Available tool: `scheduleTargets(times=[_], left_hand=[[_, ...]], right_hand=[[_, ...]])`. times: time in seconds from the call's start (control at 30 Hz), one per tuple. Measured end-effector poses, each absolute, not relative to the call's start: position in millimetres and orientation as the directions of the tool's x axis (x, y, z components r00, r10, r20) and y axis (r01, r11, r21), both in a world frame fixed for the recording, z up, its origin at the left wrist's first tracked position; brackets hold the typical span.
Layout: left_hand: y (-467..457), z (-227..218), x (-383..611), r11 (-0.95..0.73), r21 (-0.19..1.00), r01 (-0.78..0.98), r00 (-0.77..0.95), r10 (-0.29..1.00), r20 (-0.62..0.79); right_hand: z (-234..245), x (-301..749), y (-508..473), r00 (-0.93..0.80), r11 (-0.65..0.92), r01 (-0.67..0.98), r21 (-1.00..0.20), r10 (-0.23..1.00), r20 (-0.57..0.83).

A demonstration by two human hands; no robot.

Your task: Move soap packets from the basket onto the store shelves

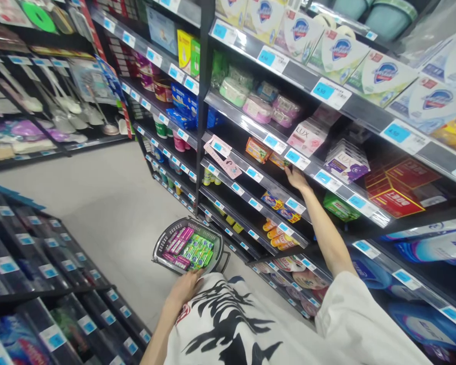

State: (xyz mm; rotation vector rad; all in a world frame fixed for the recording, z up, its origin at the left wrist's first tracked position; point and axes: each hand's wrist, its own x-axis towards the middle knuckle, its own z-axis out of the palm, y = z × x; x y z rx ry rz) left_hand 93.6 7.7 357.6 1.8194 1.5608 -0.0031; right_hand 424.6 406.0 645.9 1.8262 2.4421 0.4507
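I stand in a shop aisle facing shelves of soap. My right hand reaches up to a shelf edge and touches a small green and orange soap box; its fingers are partly hidden behind the shelf lip. My left hand hangs low beside my white and black shirt, near the rim of a grey shopping basket on the floor. The basket holds several pink and green packs. The left hand's fingers are curled, and nothing shows in them.
An orange soap box sits left of my right hand, LUX boxes to the right. Red cartons lie further right. Shelves with blue price tags line both sides; the pale floor runs between them.
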Motion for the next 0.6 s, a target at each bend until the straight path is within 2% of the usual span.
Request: scheduleTargets(times=[0.1,0.13,0.23,0.4,0.6], left_hand=[[5.9,360.7,90.4,-0.022,0.518,0.855,0.304,0.83,-0.467],[6.2,362.4,89.7,-0.03,0.509,0.86,0.313,0.819,-0.481],[9.2,367.8,87.4,-0.066,0.464,0.883,0.336,0.78,-0.528],[16.6,372.4,80.8,-0.145,0.433,0.889,0.388,0.74,-0.55],[20.1,369.7,76.9,-0.094,0.457,0.885,0.363,0.755,-0.547]], right_hand=[[630.1,410.0,386.4,-0.176,0.207,0.969,-0.132,0.962,0.211],[626.8,405.6,380.4,-0.158,0.204,0.957,-0.207,0.963,0.219],[623.2,395.0,371.7,-0.118,0.164,0.965,-0.204,0.968,0.221],[628.9,387.2,389.4,0.035,0.005,0.984,-0.178,0.975,0.219],[628.4,395.4,416.5,0.104,-0.074,0.989,-0.124,0.962,0.254]])
